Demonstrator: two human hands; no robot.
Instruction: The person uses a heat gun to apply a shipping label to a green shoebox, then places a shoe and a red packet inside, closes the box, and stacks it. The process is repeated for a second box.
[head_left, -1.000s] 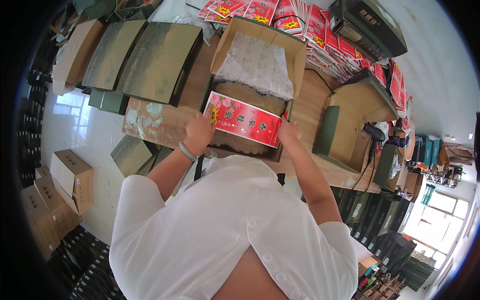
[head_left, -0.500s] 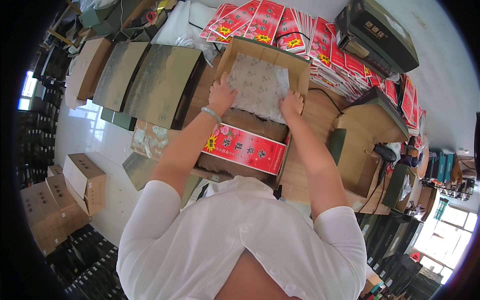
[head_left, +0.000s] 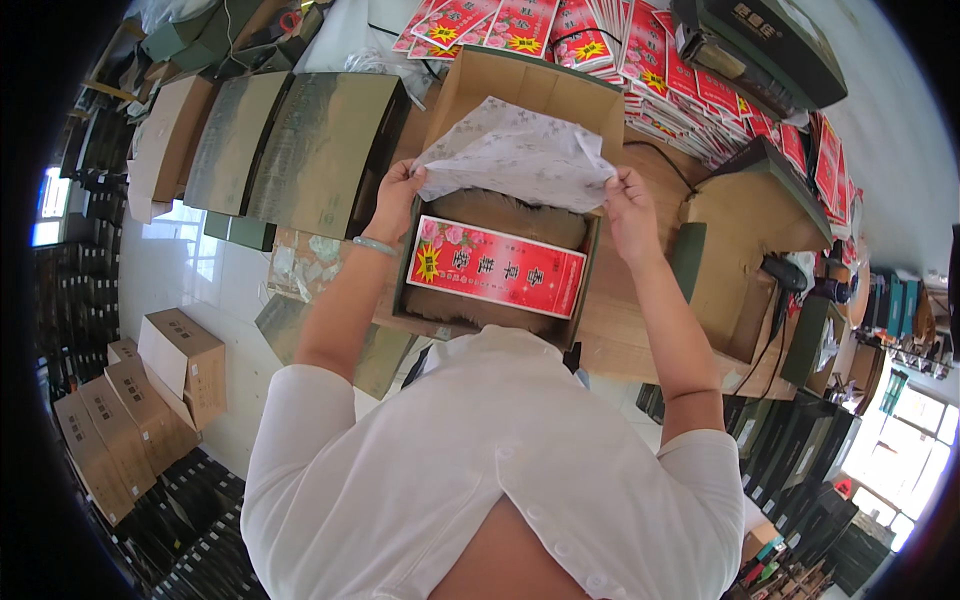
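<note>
A sheet of white tissue paper with a grey print stretches between my hands over an open cardboard box. My left hand pinches the sheet's left corner, and my right hand grips its right corner. Inside the box, under the raised sheet, lies something brown and furry. On top of that rests a flat red packet with pink roses and a yellow starburst. The far part of the furry thing is hidden by the paper.
Closed green-brown boxes stand left of the open box. Piles of red packets line the back, beside a dark box. An open box and a black corded tool sit on the right. Brown cartons stand on the floor.
My hands have moved apart and lifted the near edge of the tissue paper off the furry thing. The sheet is now raised and taut, and more of the box's contents shows.
</note>
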